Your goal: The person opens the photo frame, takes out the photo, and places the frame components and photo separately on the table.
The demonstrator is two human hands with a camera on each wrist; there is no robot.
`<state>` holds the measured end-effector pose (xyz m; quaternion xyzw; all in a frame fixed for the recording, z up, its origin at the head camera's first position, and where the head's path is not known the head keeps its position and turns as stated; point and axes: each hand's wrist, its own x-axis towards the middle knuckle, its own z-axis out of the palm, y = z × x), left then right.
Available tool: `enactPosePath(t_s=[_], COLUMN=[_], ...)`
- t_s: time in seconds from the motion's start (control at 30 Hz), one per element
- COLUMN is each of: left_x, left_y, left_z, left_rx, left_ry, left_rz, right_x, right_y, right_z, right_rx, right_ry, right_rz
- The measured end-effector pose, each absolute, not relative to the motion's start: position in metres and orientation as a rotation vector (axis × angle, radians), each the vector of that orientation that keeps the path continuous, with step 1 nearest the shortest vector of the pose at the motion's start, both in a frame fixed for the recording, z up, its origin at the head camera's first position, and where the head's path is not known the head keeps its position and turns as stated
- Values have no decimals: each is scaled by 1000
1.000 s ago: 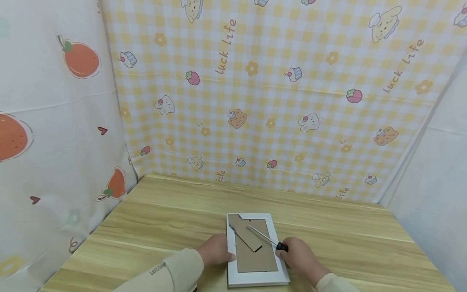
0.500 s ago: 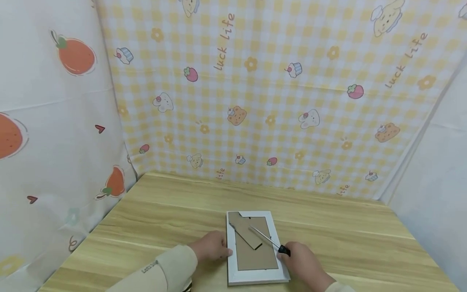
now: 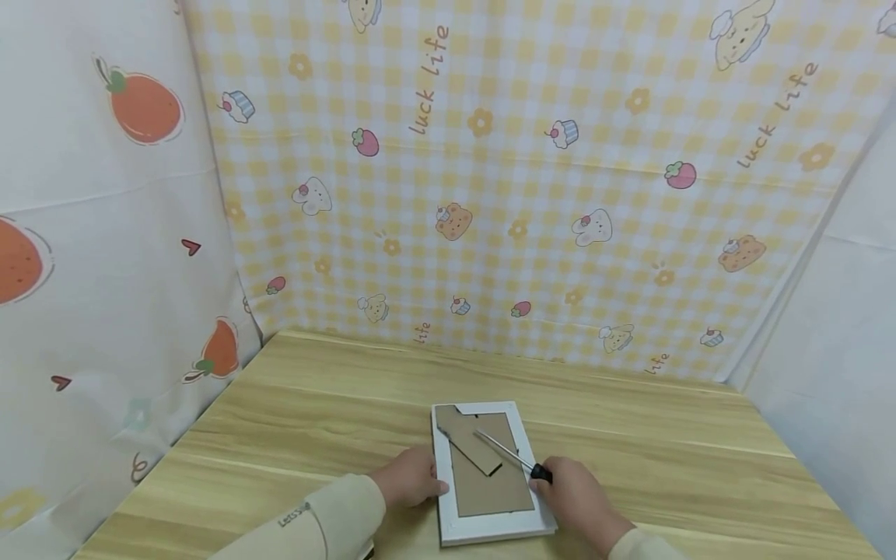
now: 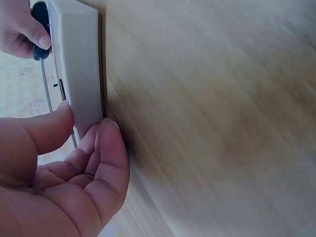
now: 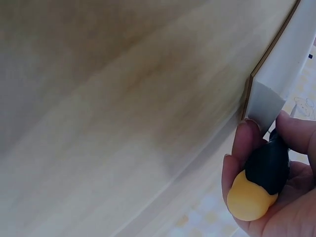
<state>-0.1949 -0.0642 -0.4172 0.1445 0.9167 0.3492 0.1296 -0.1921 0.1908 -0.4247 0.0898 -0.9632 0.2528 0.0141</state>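
Observation:
A white frame (image 3: 495, 529) with a brown backing board (image 3: 490, 498) lies on the wooden table, a brown stand flap (image 3: 476, 447) slanting across its upper part. My left hand (image 3: 409, 478) grips the frame's left edge, thumb on top and curled fingers at the side, as the left wrist view shows (image 4: 74, 173). In my right hand (image 3: 577, 494) is a screwdriver (image 3: 539, 472) with a black and yellow handle (image 5: 266, 173), its metal shaft reaching over the board. The right thumb and fingertips also touch the frame's right edge.
The wooden table (image 3: 336, 389) spreads around the frame. Behind it hangs a yellow checked cloth (image 3: 518, 187); a white cloth with orange fruit prints (image 3: 126, 202) is at the left, and a pale sheet (image 3: 840, 327) at the right.
The frame has turned very slightly on the table, its top edge shifting a little left. Both hands keep their places at its sides, and the view has tilted slightly.

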Motion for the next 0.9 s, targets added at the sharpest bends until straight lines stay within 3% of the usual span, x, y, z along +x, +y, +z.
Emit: enactPosePath(t_s=[0.9], left_x=[-187], left_y=[-53], left_z=[-419], left_rx=[403], left_ry=[2752], left_rz=[882], right_x=[-208], right_y=[196], right_z=[-422], right_rx=[430], right_ry=[-2989], right_rz=[647])
